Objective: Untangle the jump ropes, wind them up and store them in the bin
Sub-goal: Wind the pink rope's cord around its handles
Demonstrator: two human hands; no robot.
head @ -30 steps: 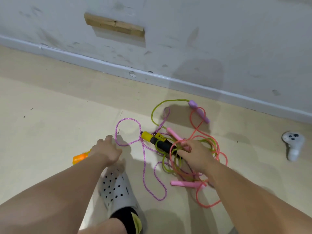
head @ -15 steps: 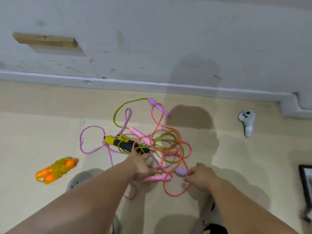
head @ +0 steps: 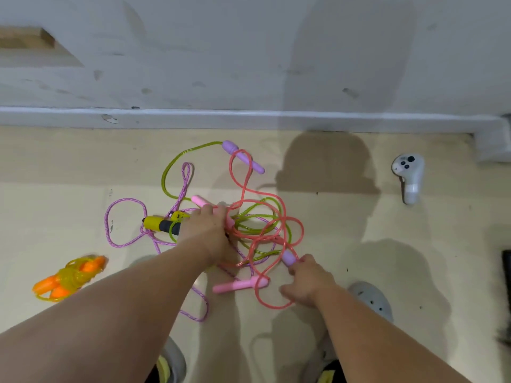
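On the floor [head: 55,211] just ahead of the person's feet, the right hand [head: 307,283] pinches the near lilac handle [head: 288,257] between thumb and curled fingers, at the lower right edge of the tangle. Just left of it, the near pink handle [head: 239,285] lies loose and touches neither hand. Further in, the left hand [head: 207,230] reaches into the knot, its fingers curled down round the far pink handle [head: 199,201], with the yellow-and-black handle [head: 160,224] just beside the wrist. The coral rope [head: 265,304], the green rope [head: 165,175] and the purple braided rope [head: 124,200] cross each other between the two hands. Beyond them, the far lilac handle [head: 243,157] lies near the wall.

The step in hand looks like untangling. An orange jump rope [head: 69,277] sits wound up at the left, and no bin is in view. The next move probably calls for drawing the pinched lilac handle back out through the coral loops while the left hand anchors the knot. Pulling hard could tighten the crossings instead.
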